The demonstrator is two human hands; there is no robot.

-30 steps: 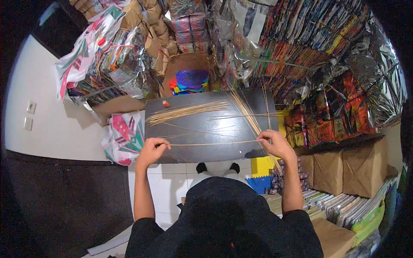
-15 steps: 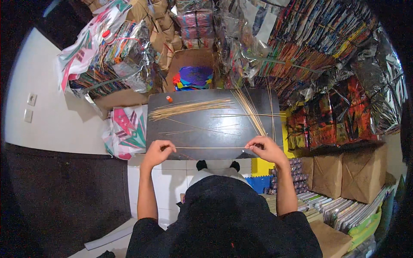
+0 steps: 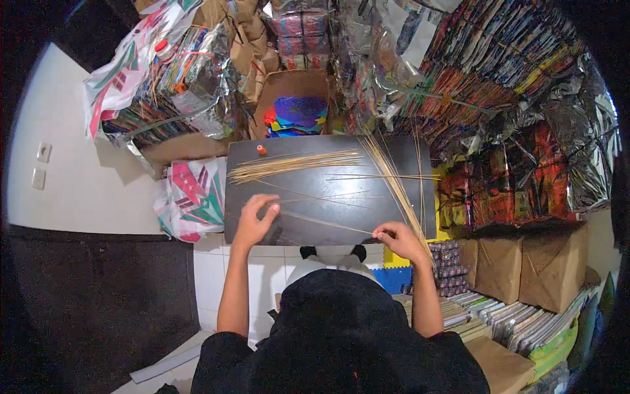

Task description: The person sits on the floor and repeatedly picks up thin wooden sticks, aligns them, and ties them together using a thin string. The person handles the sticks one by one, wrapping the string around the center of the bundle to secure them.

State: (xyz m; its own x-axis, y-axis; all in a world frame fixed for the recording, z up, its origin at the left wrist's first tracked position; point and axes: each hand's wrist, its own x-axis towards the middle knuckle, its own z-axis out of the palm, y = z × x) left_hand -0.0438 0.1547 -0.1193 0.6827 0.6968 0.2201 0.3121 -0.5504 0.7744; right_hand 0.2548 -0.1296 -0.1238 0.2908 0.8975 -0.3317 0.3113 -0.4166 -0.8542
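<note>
My right hand (image 3: pixel 401 242), at the table's near right, pinches one end of a thin bamboo stick (image 3: pixel 351 228). This stick slants up and left across the dark table (image 3: pixel 308 235), its far part faint and blurred. My left hand (image 3: pixel 256 220) hovers over the near left, thumb and fingers apart, close to the stick's faint end and to a few loose thin sticks (image 3: pixel 328 199). Beyond it lies a bundle of bamboo sticks (image 3: pixel 302 165). A second bundle (image 3: pixel 388 172) runs down the right side toward my right hand, crossed by sticks (image 3: pixel 413 176) lying sideways.
A small orange spool (image 3: pixel 262 150) stands at the table's far left. Beyond the table are a box with colourful pieces (image 3: pixel 298 115) and tall stacks in plastic (image 3: pixel 453 85). Brown paper packages (image 3: pixel 554 262) and small boxes (image 3: pixel 449 266) sit at the right.
My left hand has let go of the stick's left end, opened and moved up and right. My right hand, still pinching the stick, has dropped slightly; the stick now slants.
</note>
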